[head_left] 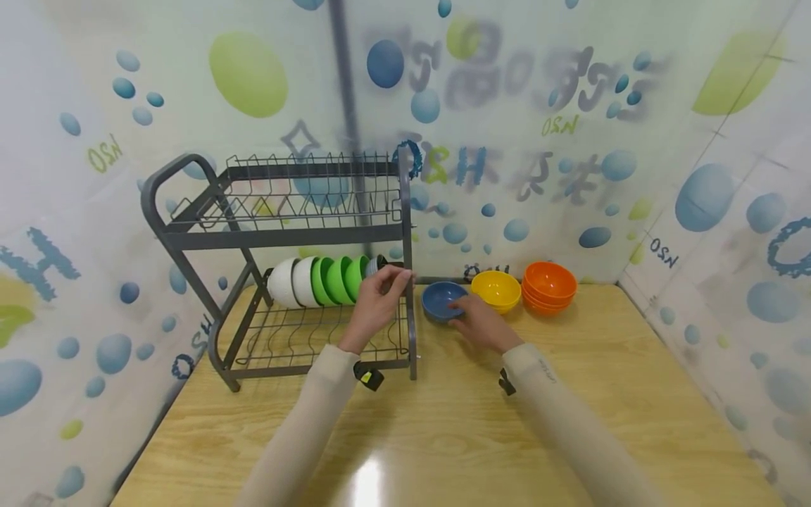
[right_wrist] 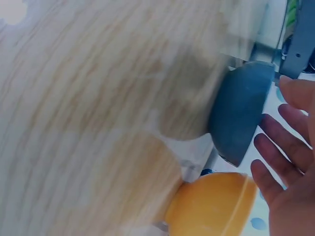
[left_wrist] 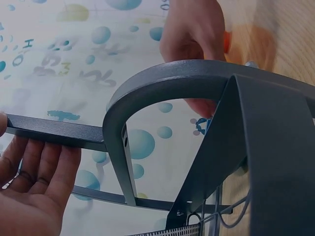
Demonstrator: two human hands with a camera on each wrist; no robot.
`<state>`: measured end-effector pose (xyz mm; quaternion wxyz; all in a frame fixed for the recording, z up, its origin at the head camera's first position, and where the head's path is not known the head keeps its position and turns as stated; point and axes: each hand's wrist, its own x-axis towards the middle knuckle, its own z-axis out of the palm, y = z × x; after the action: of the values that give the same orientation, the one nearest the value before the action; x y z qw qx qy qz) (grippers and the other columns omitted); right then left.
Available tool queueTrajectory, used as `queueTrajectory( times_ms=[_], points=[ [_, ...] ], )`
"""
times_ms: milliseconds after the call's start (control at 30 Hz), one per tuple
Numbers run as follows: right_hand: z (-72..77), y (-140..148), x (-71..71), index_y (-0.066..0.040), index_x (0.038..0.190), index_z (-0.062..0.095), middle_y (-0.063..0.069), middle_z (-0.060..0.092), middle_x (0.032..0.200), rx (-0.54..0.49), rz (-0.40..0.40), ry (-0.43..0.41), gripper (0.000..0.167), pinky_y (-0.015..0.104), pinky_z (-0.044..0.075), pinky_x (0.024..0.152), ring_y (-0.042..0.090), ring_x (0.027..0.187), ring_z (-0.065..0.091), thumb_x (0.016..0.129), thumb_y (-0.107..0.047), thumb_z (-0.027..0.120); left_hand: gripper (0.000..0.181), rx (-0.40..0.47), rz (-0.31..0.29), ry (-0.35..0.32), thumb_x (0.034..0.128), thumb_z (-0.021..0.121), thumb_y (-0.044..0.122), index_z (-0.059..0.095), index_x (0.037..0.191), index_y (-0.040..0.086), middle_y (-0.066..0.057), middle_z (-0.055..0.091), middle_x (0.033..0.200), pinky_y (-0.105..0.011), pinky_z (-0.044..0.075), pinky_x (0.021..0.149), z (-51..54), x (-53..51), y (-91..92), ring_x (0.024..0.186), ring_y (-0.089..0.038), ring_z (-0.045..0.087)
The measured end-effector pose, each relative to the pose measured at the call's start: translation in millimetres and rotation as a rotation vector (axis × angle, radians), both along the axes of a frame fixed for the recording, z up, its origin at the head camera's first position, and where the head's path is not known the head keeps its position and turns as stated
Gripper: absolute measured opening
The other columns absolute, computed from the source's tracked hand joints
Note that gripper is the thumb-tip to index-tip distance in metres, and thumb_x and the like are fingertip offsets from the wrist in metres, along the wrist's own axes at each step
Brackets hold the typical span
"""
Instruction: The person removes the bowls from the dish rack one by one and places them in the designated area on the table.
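My left hand is at the right upright of a dark grey two-tier dish rack. In the left wrist view, its fingers bend beneath a rack bar, with the thumb on the other side. My right hand reaches over the near right rim of a blue bowl, which stands upright on the table just right of the rack. In the right wrist view, the fingers spread loosely by the rim of that bowl, thumb apart; whether a fingertip touches it I cannot tell.
White bowls and green bowls stand on edge in the rack's lower tier, with something dark partly hidden behind my left hand. Yellow bowls and a stack of orange bowls sit right of the blue one, near the patterned back wall.
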<state>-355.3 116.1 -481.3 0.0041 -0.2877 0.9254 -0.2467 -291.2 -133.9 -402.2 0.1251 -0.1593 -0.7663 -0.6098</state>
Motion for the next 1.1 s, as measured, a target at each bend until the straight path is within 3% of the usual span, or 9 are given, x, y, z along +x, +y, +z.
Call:
queueTrajectory(
  times_ms=[267,533,700,833,1100],
  points=[
    [16.7,4.9,5.6,-0.005,0.14,0.059,0.017,0.06,0.143,-0.084,0.017,0.026,0.047,0.053,0.044,0.114,0.035,0.133,0.055,0.099,-0.025,0.069,0.028,-0.007,0.004,-0.001,0.1051,0.058,0.036,0.072,0.113,0.013,-0.01,0.073,0.108,-0.055,0.056,0.097,1.5,1.9,0.9,0.1,-0.029,0.07],
    [33.7,3.3,10.3,-0.006,0.141,0.057,0.014,0.058,0.145,-0.156,0.025,0.072,0.048,0.054,0.041,0.117,0.034,0.137,0.052,0.101,-0.03,0.067,0.028,-0.009,0.009,-0.009,0.1052,0.058,0.036,0.072,0.113,0.013,-0.01,0.073,0.108,-0.053,0.057,0.097,2.5,3.2,0.5,0.099,-0.026,0.071],
    [44.5,-0.7,12.4,-0.011,0.142,0.057,0.009,0.058,0.147,-0.185,0.03,0.099,0.048,0.051,0.04,0.119,0.03,0.138,0.052,0.101,-0.035,0.066,0.032,-0.033,0.015,-0.003,0.105,0.058,0.036,0.072,0.116,0.01,-0.016,0.073,0.112,-0.05,0.058,0.095,2.4,2.0,-0.7,0.1,-0.027,0.071],
    [55.4,-6.1,16.1,-0.013,0.143,0.057,0.008,0.06,0.146,-0.217,0.044,0.113,0.048,0.05,0.042,0.117,0.029,0.136,0.055,0.101,-0.035,0.067,0.034,-0.048,-0.013,0.004,0.105,0.058,0.036,0.072,0.118,0.007,-0.02,0.072,0.115,-0.051,0.058,0.095,3.0,-0.8,-3.5,0.102,-0.028,0.071],
    [79.5,-20.7,24.6,-0.012,0.148,0.052,0.008,0.056,0.149,-0.31,0.092,0.057,0.051,0.047,0.045,0.116,0.027,0.133,0.058,0.102,-0.033,0.064,0.041,-0.201,-0.061,-0.059,0.1047,0.056,0.045,0.072,0.124,0.013,-0.009,0.072,0.119,-0.042,0.061,0.09,17.1,-1.4,-17.6,0.105,-0.03,0.072]
  ],
)
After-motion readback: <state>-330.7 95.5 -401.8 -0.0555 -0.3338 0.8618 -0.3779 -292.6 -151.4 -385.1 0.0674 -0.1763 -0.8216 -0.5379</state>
